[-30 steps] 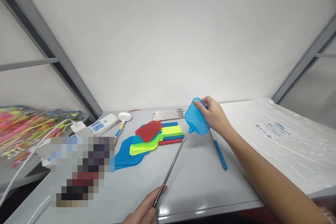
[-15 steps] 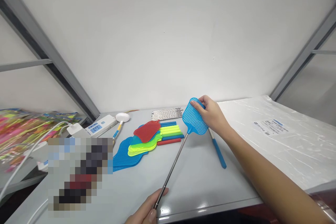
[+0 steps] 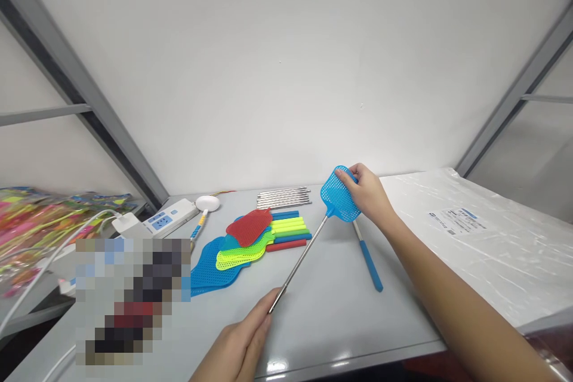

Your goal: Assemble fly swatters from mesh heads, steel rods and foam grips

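A blue fly swatter (image 3: 341, 202) with a perforated head and a thin metal rod slants up to the right above the table. My right hand (image 3: 370, 192) pinches the head at its upper right edge, thumb across the front. Lower down, my left hand (image 3: 251, 328) closes around the bottom end of the metal rod (image 3: 299, 261). Behind the head, another metal rod with a blue handle (image 3: 371, 265) lies on the table, its upper part hidden.
Loose swatter heads, with a red one (image 3: 249, 227) on top, overlap left of centre beside several coloured handles (image 3: 289, 234). Metal rods (image 3: 283, 197) lie near the wall. A power strip (image 3: 172, 219) and white cables are at left, a white wrapped package (image 3: 474, 250) at right.
My left hand has moved up and further into view along with the rod's lower end. The swatter head and my right hand have shifted slightly right. Both hands keep their hold.
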`<state>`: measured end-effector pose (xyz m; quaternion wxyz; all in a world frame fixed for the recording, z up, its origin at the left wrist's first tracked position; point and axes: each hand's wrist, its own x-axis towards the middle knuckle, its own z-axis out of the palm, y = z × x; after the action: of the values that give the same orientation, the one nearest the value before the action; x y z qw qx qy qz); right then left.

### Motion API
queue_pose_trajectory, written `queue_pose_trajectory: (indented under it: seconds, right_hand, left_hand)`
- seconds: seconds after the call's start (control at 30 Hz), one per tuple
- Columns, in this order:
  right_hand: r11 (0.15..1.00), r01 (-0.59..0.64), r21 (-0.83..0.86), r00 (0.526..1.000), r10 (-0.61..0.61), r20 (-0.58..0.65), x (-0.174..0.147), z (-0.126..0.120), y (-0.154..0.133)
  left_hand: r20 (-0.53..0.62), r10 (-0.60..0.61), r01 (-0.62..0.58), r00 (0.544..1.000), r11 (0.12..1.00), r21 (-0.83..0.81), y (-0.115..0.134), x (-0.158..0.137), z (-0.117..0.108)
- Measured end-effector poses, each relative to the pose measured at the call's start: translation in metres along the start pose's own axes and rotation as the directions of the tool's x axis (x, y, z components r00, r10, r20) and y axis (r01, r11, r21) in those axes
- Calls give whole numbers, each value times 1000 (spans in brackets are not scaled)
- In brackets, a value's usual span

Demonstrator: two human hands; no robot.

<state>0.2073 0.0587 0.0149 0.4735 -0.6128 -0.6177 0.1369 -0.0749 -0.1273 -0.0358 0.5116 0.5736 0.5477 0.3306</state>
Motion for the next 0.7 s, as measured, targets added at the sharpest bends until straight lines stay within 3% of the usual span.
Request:
queue_pose_trajectory:
  seconds: [0.17, 0.43, 0.7]
  right_hand:
    - [1000, -13, -2, 1000, 13, 20, 8, -2, 11]
    - [1000, -15, 3, 1000, 15, 1, 12, -7, 15]
    - [994, 72, 80, 985, -83, 151, -21, 24, -18]
  left_hand:
    - [-20, 12, -7, 1000, 975, 223, -2, 18, -3]
    - [-27, 55, -42, 998, 934, 354, -7, 27, -13]
    - [19, 155, -152, 988, 929, 337, 27, 42, 12]
